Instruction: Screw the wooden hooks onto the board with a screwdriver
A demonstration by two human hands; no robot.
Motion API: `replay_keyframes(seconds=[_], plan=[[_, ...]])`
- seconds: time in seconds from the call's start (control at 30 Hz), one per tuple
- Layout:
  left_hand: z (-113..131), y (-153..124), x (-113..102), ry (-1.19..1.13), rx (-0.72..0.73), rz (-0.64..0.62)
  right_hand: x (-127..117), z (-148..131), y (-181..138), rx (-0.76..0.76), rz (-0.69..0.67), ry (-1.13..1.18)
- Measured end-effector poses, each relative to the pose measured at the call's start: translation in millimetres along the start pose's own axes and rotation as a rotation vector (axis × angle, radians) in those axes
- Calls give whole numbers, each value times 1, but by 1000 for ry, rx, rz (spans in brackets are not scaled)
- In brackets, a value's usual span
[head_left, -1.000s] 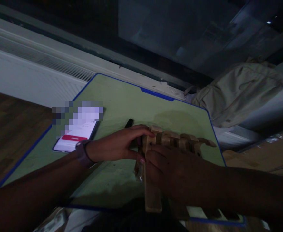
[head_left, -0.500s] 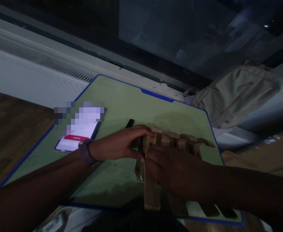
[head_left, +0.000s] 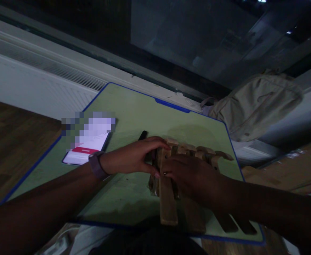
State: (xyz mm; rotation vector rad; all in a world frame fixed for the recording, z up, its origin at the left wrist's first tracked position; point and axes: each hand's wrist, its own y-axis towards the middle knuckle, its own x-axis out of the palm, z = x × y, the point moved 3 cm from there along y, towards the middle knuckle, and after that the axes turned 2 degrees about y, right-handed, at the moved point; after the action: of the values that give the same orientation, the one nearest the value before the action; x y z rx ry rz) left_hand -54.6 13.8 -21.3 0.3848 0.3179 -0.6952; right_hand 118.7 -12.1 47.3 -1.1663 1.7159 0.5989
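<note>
A row of wooden slats with curved upper ends lies on the green tabletop. My left hand curls its fingers and thumb around the upper left end of the leftmost slat. Across the slats rests my right hand, its fingers bent together near the same slat. A tiny shiny spot shows at its fingertips, too small to name. A small hole is visible near the top of that slat. Some clear plastic wrapping sits beside the slat, below my left thumb. My right hand hides the middle of the row.
A phone with a lit screen lies on the left of the table. Beyond my left hand is a thin black object. A beige backpack leans at the right rear, by the window. A white radiator runs along the left.
My right hand has shifted slightly at the slat, and a shiny spot now shows at its fingertips. The slats' lower ends sit a little differently. My left hand keeps its grasp.
</note>
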Motion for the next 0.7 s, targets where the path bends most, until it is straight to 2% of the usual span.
replay_keyframes(seconds=[0.07, 0.23, 0.53, 0.7], plan=[[0, 0, 0, -2, 1, -5, 1, 4, -1, -6, 44, 27], [1, 1, 1, -1, 11, 4, 3, 3, -2, -41, 30, 17], [-4, -1, 2, 49, 48, 9, -2, -9, 6, -14, -103, -157], [-3, -2, 2, 71, 70, 8, 1, -12, 4, -69, -134, -254]])
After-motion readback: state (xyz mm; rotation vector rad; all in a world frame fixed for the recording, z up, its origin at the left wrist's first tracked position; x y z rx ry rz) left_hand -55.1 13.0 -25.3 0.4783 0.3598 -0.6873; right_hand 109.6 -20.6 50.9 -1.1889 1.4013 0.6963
